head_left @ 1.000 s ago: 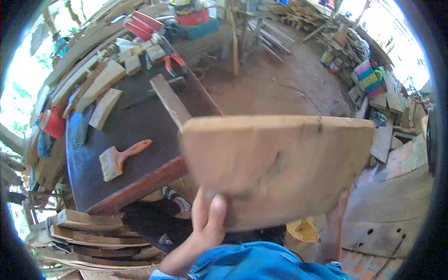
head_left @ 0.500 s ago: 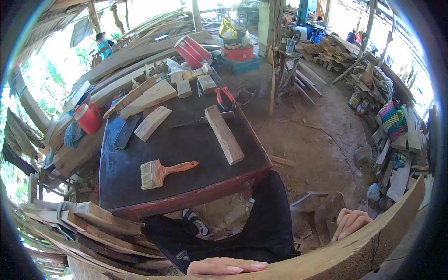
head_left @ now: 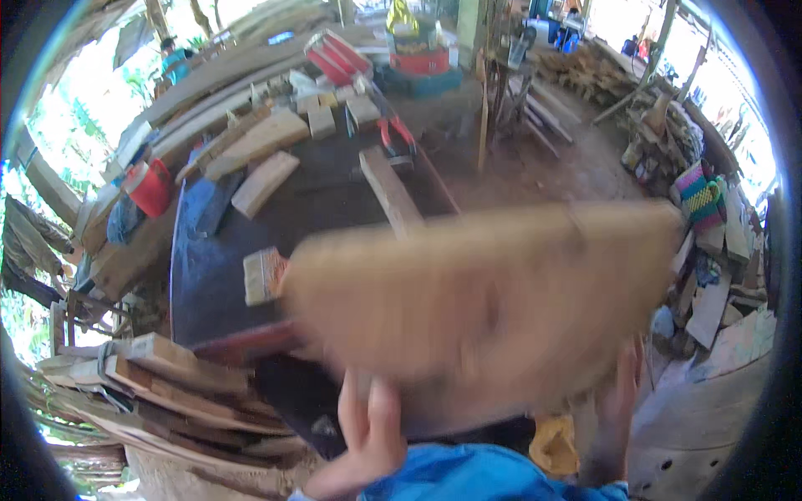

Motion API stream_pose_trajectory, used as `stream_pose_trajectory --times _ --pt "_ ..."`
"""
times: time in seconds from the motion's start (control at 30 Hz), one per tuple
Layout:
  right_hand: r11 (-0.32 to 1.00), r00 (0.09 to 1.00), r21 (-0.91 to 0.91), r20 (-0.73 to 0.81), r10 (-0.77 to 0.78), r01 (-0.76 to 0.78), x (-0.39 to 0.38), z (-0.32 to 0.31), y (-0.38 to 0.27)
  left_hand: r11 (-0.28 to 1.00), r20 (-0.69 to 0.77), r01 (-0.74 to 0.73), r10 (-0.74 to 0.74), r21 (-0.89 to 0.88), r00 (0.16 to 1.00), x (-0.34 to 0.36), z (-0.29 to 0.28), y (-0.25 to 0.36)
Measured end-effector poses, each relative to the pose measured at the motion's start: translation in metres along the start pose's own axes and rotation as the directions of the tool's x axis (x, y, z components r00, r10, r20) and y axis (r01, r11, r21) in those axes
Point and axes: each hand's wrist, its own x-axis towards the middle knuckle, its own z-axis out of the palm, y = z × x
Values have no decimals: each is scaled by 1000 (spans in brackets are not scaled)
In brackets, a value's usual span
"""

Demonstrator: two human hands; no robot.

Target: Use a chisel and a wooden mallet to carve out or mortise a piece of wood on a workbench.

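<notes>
Brown dirt floor (head_left: 535,179) spreads through an open-sided workshop, with stacked timber along its edges and bright daylight beyond. On the left stands a dark-topped counter (head_left: 322,196) with a reddish edge. In front of the person's body, raised over the near right part of the counter, is a thick wooden board (head_left: 484,309), its broad face toward the viewer and its paler long edge uppermost; it is blurred. The left hand (head_left: 372,426) grips the board's lower left edge, thumb and fingers closed on it. The right hand (head_left: 622,392) holds the lower right edge, though blur hides how its fingers lie.

Just beside the board's left end, a paintbrush (head_left: 263,277) lies on the counter, most of its handle hidden behind the wood. Beyond the board's upper edge lies a narrow wooden bar (head_left: 391,194), its near end covered, with red-handled pliers (head_left: 397,138) near its far end. Farther left are a short wood block (head_left: 266,184) and a longer tapered piece (head_left: 263,144). A red mug (head_left: 149,188) stands past the counter's left side, and curved planks (head_left: 184,367) are stacked at the lower left. At the right, a striped woven bag (head_left: 700,196) rests among wood scraps (head_left: 710,309).
</notes>
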Motion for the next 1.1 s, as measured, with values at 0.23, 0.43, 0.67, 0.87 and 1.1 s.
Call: stream_pose_trajectory --times 0.23,0.43,0.67,0.87,1.1 --pt "929 987 -363 -157 17 -74 24 -50 117 977 44 62 -54 -203 998 21 73 -32" --pt "946 952 -160 -167 257 -284 15 -34 101 669 518 657 -447 -349 730 49 100 3" --pt "935 900 232 -283 330 -270 -6 -50 151 542 771 773 -319 -329 552 58 85 33" --pt "832 810 204 -200 552 -517 -12 -21 98 427 812 816 -259 -388 522 72 49 59" --pt "881 919 299 -33 393 -366 -19 -39 84 312 600 544 117 -779 792 29 45 53"
